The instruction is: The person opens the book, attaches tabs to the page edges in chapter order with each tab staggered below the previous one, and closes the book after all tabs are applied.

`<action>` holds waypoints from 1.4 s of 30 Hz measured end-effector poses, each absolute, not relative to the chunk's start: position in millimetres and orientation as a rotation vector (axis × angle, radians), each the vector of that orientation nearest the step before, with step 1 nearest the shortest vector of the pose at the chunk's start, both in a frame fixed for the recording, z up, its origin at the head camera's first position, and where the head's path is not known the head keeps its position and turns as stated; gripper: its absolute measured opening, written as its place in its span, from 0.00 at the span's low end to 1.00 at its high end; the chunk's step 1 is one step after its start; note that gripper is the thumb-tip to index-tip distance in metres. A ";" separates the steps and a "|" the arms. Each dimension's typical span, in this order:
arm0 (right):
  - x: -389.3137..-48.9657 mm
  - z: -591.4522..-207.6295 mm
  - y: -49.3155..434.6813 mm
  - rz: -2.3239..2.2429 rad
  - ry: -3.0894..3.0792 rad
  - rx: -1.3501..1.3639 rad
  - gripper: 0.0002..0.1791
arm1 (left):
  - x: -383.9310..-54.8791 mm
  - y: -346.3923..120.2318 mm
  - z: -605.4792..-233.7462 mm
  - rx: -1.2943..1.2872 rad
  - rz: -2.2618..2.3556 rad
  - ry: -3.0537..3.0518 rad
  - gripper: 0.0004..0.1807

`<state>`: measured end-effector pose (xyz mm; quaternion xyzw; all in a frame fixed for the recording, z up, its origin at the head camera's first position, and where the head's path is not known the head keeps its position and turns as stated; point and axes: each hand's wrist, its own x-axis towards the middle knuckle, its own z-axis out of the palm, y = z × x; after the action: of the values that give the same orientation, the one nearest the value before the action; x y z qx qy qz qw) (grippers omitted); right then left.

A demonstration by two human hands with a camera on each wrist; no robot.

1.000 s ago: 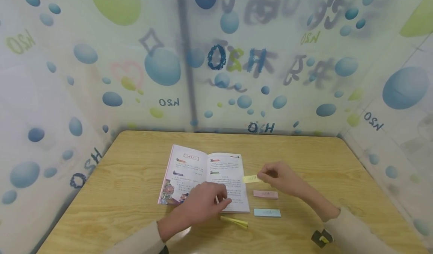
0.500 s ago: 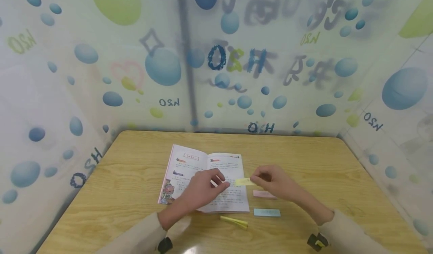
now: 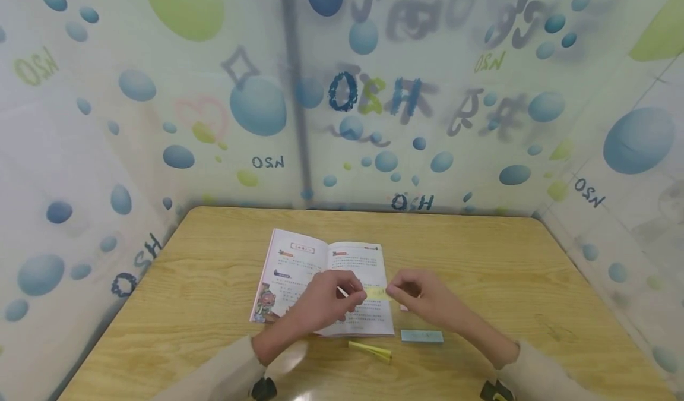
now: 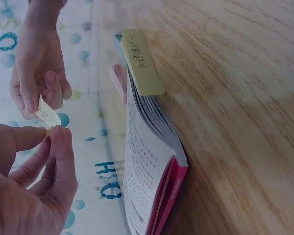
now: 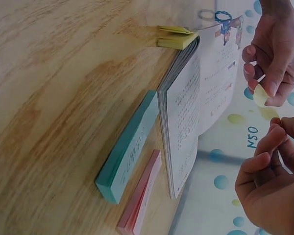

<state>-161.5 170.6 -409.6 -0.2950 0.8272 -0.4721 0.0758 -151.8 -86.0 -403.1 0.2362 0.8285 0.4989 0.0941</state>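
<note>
A thin yellow sticky note (image 3: 376, 293) with handwriting on it is stretched between both hands above an open book (image 3: 299, 255). My left hand (image 3: 326, 300) pinches one end between thumb and finger; the left wrist view shows the note (image 4: 48, 115) bending slightly. At the other end, my right hand (image 3: 430, 300) pinches with thumb and index finger. In the right wrist view the note (image 5: 260, 97) curls near the left fingertips. The right hand partly hides a pink sticky-note pad (image 5: 141, 196) in the head view.
A blue sticky-note pad (image 3: 422, 335) lies right of the book. A yellow sticky-note pad (image 3: 370, 350), its top strips fanned, lies by the book's near edge. The wooden table (image 3: 214, 240) meets a patterned curtain-like wall (image 3: 352, 169) at the back.
My right hand has carried the yellow note left, from beside the book to over its right page. My left hand has risen off the page and now pinches the note's other end.
</note>
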 end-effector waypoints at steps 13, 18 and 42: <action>-166.6 -403.4 175.3 -1.351 2.606 -0.833 0.10 | -160.5 -79.5 -393.9 0.738 1.299 2.728 0.05; -173.7 -404.1 178.2 -1.366 2.636 -0.839 0.08 | -167.4 -74.3 -392.3 0.648 1.231 2.784 0.03; -205.4 -416.0 193.9 -1.330 2.729 -0.647 0.09 | -200.6 -46.1 -390.6 0.501 1.284 2.732 0.03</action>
<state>-205.4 193.9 -416.0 -0.2084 0.8790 -0.4285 0.0189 -200.6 -46.1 -390.6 0.1636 0.8921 0.4193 0.0409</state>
